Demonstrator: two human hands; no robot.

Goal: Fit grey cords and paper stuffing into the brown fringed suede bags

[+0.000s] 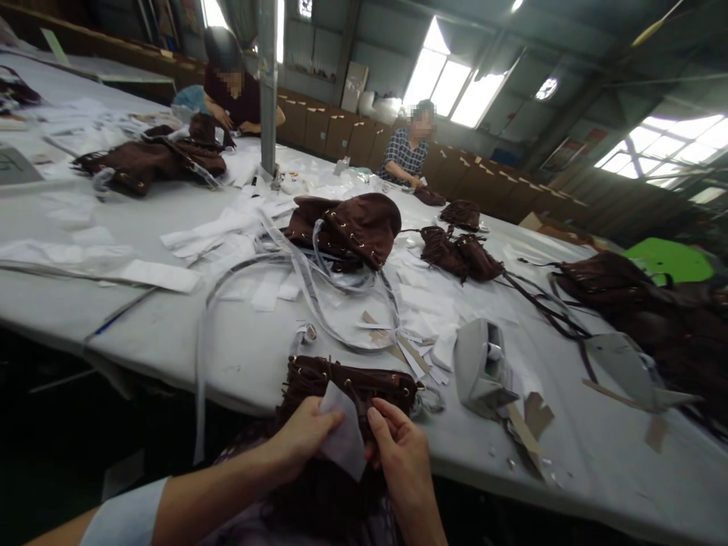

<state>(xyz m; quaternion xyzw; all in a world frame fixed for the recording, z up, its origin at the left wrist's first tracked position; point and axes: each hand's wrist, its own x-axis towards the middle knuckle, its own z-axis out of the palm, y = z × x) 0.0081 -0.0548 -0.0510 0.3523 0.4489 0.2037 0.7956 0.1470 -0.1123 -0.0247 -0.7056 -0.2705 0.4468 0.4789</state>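
Observation:
A dark brown fringed suede bag (346, 381) lies at the near edge of the white table (171, 334), partly hanging toward my lap. My left hand (304, 436) pinches a white paper piece (344, 440) against the bag, fingers closed on it. My right hand (401, 447) grips the other side of the same paper, thumb and fingers curled, touching the bag's lower part. The bag's bottom is hidden under my hands.
A white tape dispenser (482, 368) stands right of the bag. White straps and paper scraps (318, 296) litter the table with more brown bags (353, 227), (460, 254), (626, 284). Two people (233, 83), (406, 152) work at the far side beside a metal pole (267, 91).

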